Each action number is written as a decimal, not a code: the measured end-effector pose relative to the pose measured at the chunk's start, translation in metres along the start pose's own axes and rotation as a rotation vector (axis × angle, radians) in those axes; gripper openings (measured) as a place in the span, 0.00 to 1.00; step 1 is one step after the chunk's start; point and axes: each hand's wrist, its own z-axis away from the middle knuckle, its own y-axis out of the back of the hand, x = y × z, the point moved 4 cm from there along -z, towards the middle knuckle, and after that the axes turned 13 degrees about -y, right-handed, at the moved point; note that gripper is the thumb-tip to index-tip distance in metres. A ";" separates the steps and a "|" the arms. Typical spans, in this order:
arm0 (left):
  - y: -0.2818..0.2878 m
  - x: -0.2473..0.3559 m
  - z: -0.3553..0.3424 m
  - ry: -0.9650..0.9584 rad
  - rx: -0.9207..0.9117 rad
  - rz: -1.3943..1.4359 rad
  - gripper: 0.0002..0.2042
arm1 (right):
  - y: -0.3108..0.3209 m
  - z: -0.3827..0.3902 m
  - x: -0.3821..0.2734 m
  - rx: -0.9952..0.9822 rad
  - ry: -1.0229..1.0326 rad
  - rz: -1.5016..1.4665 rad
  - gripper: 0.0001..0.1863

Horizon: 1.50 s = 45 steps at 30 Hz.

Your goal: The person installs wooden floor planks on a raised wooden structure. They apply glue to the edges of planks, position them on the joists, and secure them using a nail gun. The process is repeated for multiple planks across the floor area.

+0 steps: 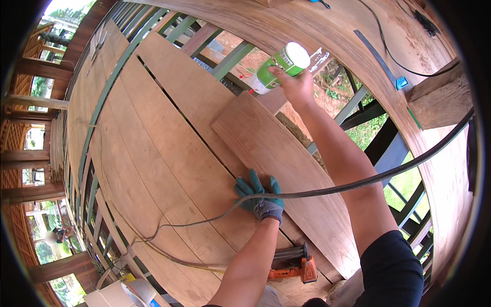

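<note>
One green bottle (266,79), upper centre, tilted white end up, presumably so contents run to the low end; right hand's (297,87) fingers clasped round it. Gloved left hand (260,198), centre, splayed on planks (174,153), gripping nothing, likely bracing the reach.

I read the floorboards (169,143) as smooth, matt wood, and the loose board (279,153) as wood too, with visible grain. The green joists (232,59) look painted. I make out plastic in the bottle (284,60), under a glossy printed wrap. The glove (248,187) seems rubber-coated, its cuff (269,209) knitted cloth. I see matt dark cloth on the sleeve (391,271) and a dull, rubbery skin on the cable (332,189).
</note>
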 end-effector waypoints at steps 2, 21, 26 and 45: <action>-0.002 -0.001 -0.001 0.011 -0.024 0.008 0.35 | 0.002 0.002 0.001 -0.021 0.027 -0.033 0.24; -0.008 -0.005 -0.001 0.098 -0.101 0.069 0.37 | 0.052 0.041 -0.054 0.062 0.154 -0.371 0.25; -0.008 -0.002 -0.002 0.070 -0.085 0.036 0.38 | 0.051 0.038 -0.053 0.030 0.141 -0.173 0.23; -0.003 -0.002 0.000 0.103 -0.150 0.086 0.38 | 0.043 0.036 0.016 -0.056 -0.072 -0.141 0.22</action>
